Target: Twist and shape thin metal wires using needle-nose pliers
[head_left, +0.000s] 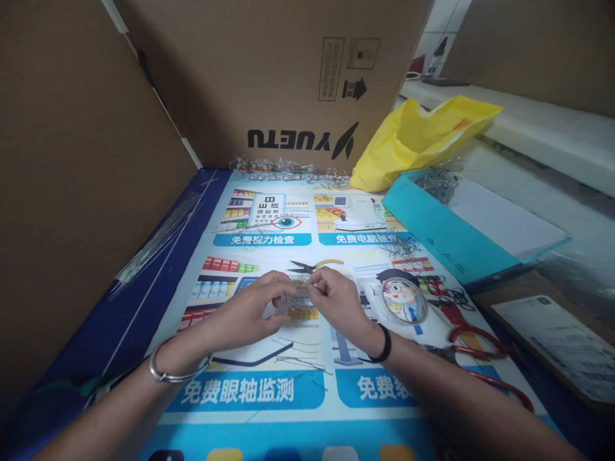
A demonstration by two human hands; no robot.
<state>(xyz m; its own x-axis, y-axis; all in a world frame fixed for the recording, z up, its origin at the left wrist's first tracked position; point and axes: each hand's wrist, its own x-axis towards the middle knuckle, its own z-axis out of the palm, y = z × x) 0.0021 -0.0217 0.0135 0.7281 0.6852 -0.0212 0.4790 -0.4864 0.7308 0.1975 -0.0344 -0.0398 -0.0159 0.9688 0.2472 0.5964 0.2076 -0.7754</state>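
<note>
My left hand [252,307], with a silver bangle on its wrist, curves its thumb and fingers around the left side of a small clear plastic piece [298,299]. The piece is see-through and blurred, so its exact kind does not show. My right hand [339,301], wearing a black band, is closed in a pinch at the right edge of that piece; what lies between its fingertips is too small to make out. Just beyond both hands lie pliers [312,266] with dark jaws and yellow handles. Thin wire pieces [302,365] are scattered on the printed sheet [230,426] below the hands.
A tape roll [406,301] and red-handled scissors [480,349] lie to the right. Wire clusters [401,244] sit farther back. A turquoise box [446,237], a yellow bag [408,147] and a labelled parcel [552,339] line the right side. Cardboard [269,77] walls off the back and left.
</note>
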